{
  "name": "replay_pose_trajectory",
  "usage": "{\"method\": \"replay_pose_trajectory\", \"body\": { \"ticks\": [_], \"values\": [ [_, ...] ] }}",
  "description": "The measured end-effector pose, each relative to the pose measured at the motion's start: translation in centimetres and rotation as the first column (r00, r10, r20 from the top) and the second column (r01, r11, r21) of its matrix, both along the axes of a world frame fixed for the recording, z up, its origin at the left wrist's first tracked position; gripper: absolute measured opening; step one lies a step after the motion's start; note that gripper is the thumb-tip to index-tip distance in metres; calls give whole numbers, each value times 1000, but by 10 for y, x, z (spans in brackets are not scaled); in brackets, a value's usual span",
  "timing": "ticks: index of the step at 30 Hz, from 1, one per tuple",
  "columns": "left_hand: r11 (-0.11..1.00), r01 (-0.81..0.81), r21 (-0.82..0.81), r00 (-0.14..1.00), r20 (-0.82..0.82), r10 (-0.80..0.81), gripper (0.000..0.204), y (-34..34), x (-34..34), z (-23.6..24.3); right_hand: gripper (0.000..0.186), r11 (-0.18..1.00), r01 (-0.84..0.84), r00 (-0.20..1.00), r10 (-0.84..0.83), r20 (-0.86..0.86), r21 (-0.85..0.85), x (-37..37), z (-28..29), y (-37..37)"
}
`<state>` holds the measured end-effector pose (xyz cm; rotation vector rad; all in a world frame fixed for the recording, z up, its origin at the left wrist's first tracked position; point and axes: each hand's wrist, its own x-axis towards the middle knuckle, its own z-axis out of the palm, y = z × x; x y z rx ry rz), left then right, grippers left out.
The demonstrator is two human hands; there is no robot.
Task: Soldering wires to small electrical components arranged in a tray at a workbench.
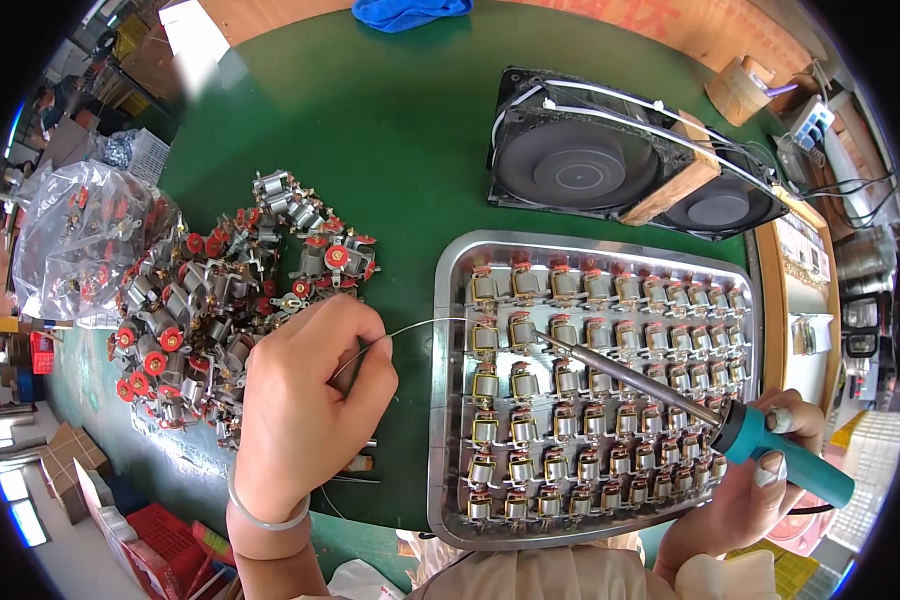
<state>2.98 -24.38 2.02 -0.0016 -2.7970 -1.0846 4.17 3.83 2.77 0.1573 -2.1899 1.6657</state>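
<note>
My left hand (315,385) is closed in a pinch on a thin solder wire (420,323), whose free end reaches over the left side of a metal tray (444,400). A soldering iron (785,455) with a teal handle is gripped in my right hand (760,495). Its tip points left, at a small motor (522,332) in the second row from the back. Several rows of such small metal motors stand in the tray. Beside my left hand lies a heap of loose motors (195,310), many with red discs; the hand hides part of it.
Behind the tray stands a pair of black fans (580,170) with a wooden strip across them. A clear plastic bag (80,240) of motors sits at the left. A blue cloth (410,12) and a round holder (738,92) lie along the far edge of the green table (350,120).
</note>
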Motion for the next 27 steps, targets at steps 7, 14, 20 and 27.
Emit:
{"method": "replay_pose_trajectory", "body": {
  "ticks": [7, 14, 20, 27],
  "values": [
    [996, 14, 90, 994, -113, -4, 6, -5, 4, -6, 40, 999, 13, 1000, -13, -27, -32, -1, -4, -5],
    [993, -10, -121, 997, 80, 19, 7, 2, 17, 3, 38, 998, -44, 999, 44, -8, -35, -2, -8, -5],
    [984, 29, -176, 995, 100, -11, 7, -2, 18, -2, 37, 997, -77, 997, 77, -1, -24, -3, -15, -13],
    [986, 14, -164, 992, 126, 7, 7, 0, 18, -4, 34, 982, -186, 982, 187, -19, 6, -6, -23, -14]
  ]
}}
